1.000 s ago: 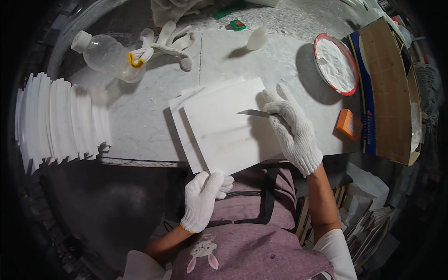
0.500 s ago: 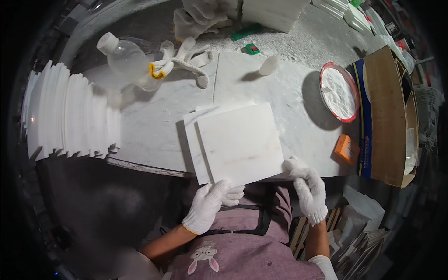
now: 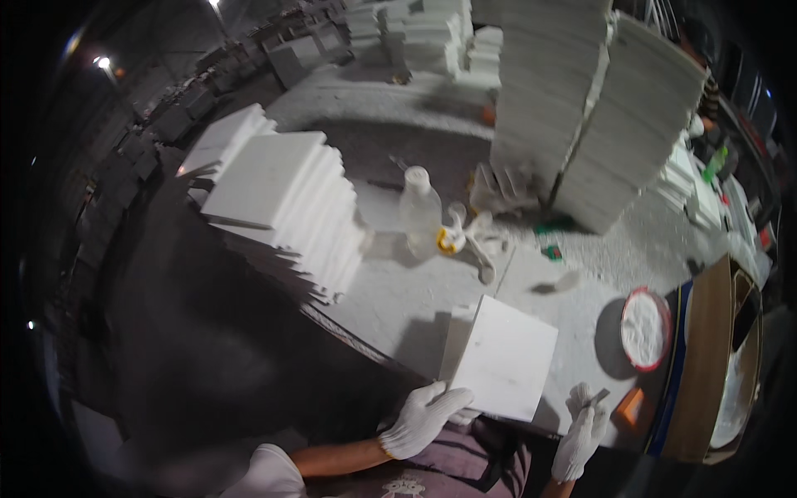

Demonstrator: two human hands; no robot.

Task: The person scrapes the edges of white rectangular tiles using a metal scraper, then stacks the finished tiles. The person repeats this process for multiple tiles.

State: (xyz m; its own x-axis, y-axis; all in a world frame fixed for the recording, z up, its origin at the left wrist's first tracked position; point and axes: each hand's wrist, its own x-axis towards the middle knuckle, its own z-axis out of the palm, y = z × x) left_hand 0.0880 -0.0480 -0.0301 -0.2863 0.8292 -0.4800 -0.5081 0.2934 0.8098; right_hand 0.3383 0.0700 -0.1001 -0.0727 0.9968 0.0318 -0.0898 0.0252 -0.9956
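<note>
A white square stone tile (image 3: 506,357) with faint grey marks is tilted up off the bench. My left hand (image 3: 425,417), in a white knit glove, grips its near left edge, with the thumb on top and the fingers beneath. Part of another tile (image 3: 456,339) shows behind it on the left. To the right of the tile, apart from it, my gloved right hand (image 3: 581,436) is closed on a small flat grey piece (image 3: 598,397), too blurred to name more exactly. An orange box (image 3: 629,407) lies close by that hand.
Stacked white tiles (image 3: 303,216) stand at the bench's left end. Behind the tile are a clear bottle (image 3: 420,212) and a spare white glove (image 3: 483,245). A red-rimmed bowl of white powder (image 3: 644,330) and a cardboard box (image 3: 699,357) stand at the right. Large slabs (image 3: 581,108) rise behind.
The view has swung up and left, showing the tile stack's top and the slabs. The upper tile has been lifted into a tilt by my left hand. A small piece now shows in my right hand.
</note>
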